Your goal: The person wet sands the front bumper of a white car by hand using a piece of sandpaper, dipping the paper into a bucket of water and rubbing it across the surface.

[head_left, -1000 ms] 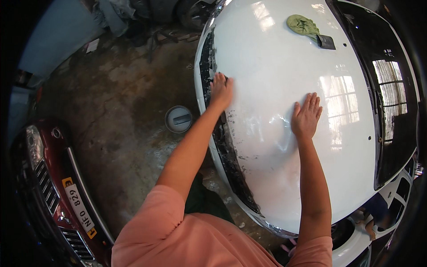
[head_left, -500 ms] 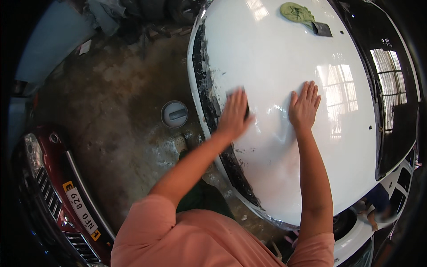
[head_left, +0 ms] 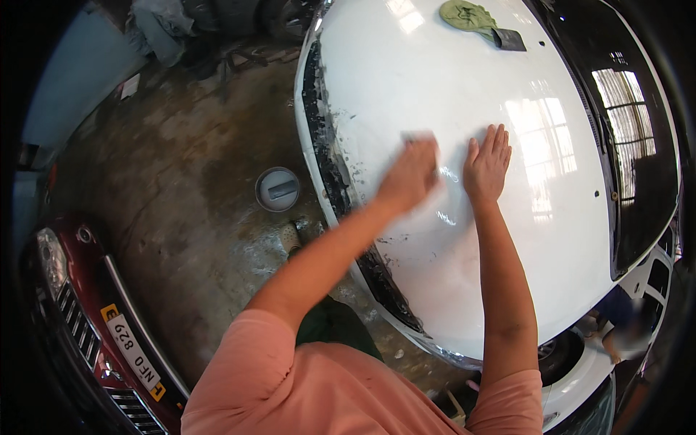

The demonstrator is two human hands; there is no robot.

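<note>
My left hand (head_left: pixel 409 176), smeared by motion, presses a dark piece of sandpaper (head_left: pixel 416 135) onto the white car hood (head_left: pixel 464 80); only the edges of the piece show past the fingers. To its right, my right hand (head_left: pixel 487 165) lies flat on the hood, fingers stretched forward, nothing in it. Dark specks and worn patches mark the paint beside the black, scuffed front edge (head_left: pixel 319 119). Farther up the hood rests a crumpled green cloth (head_left: pixel 464 14) with a dark grey flat piece (head_left: pixel 509 40) touching it.
On the wet concrete floor (head_left: pixel 188 159) stands a round bucket (head_left: pixel 259 199) with a grey block inside. A dark red car front (head_left: pixel 80 304) is at lower left. At lower right another person (head_left: pixel 616 319) is beside a white car (head_left: pixel 573 391).
My left hand has slid rightward across the hood with the sandpaper, nearer to my right hand. My right hand stays flat on the paint. The whole view has shifted slightly.
</note>
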